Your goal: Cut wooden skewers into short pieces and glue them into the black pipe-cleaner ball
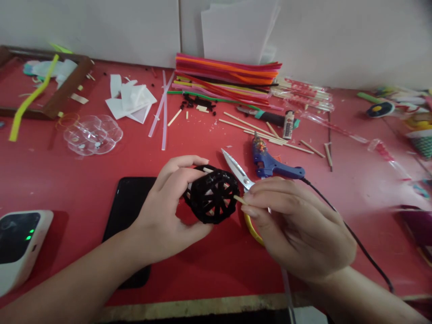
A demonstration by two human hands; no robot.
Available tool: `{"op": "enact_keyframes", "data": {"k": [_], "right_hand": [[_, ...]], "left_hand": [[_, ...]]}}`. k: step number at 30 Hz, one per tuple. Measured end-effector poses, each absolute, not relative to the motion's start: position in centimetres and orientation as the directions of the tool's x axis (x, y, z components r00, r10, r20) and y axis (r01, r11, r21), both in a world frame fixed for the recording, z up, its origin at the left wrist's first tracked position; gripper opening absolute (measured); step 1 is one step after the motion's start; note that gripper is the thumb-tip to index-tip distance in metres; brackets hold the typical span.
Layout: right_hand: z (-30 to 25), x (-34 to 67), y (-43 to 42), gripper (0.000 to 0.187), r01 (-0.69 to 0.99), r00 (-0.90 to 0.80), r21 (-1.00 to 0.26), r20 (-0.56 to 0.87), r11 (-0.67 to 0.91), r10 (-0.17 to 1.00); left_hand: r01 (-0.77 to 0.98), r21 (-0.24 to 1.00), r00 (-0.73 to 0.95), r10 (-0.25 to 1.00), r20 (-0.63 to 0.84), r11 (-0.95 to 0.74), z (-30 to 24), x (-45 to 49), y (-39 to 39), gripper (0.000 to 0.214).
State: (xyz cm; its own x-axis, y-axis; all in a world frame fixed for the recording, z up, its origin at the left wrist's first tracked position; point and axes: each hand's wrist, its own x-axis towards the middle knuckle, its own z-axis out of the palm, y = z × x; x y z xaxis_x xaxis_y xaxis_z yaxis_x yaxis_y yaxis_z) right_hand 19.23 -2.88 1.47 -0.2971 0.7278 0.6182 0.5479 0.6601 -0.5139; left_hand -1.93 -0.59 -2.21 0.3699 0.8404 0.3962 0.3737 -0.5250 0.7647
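Observation:
My left hand [172, 202] is closed around a black, spoked, wheel-shaped craft piece [216, 195], raised above the red table. Pale sticks show between its two round sides. Pinched between thumb and fingers of my right hand [297, 220] is a short pale wooden stick [240, 199], its far end at the right rim of the black piece; whether it touches cannot be made out. Scissors [236, 168] with yellow handles lie just beyond and partly beneath my right hand. Behind them rests a blue glue gun [270, 162] with a black cord.
A black phone [128, 211] lies under my left forearm, with a white device [23, 247] farther left. Toward the wall are colourful pipe cleaners [226, 74], wooden sticks [249, 123], paper pieces [131, 101] and a clear plastic palette [92, 135]. A brown wooden frame [67, 90] sits at back left.

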Motion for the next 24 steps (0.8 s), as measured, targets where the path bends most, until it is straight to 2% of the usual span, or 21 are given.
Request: {"op": "enact_keyframes", "data": {"k": [12, 15, 18, 19, 22, 24], "right_hand": [[1.3, 19.1, -2.8, 0.013, 0.566, -0.270, -0.534, 0.599, 0.627, 0.754], [0.6, 19.5, -2.7, 0.020, 0.539, -0.239, -0.556, 0.619, 0.632, 0.748], [-0.3, 20.0, -2.7, 0.047, 0.484, -0.157, -0.659, 0.582, 0.575, 0.798], [-0.5, 20.1, -2.7, 0.050, 0.477, -0.126, -0.691, 0.558, 0.543, 0.820], [-0.8, 20.2, -2.8, 0.044, 0.481, -0.076, -0.722, 0.531, 0.498, 0.844], [-0.8, 20.1, -2.8, 0.043, 0.473, -0.089, -0.699, 0.568, 0.537, 0.818]], "left_hand": [[0.310, 0.801, 0.362, 0.842, 0.400, -0.513, -2.5, -2.0, -0.4, 0.053], [0.293, 0.853, 0.336, 0.882, 0.332, -0.432, -2.5, -1.8, -0.4, 0.057], [0.224, 0.922, 0.293, 0.924, 0.245, -0.315, -2.5, -1.6, -0.6, 0.063], [0.187, 0.943, 0.281, 0.935, 0.217, -0.275, -2.5, -1.6, -0.7, 0.063], [0.074, 0.979, 0.280, 0.946, 0.165, -0.192, -2.4, -1.6, -0.7, 0.062], [0.019, 0.987, 0.327, 0.934, 0.143, -0.157, -2.2, -1.6, -0.7, 0.060]]}}
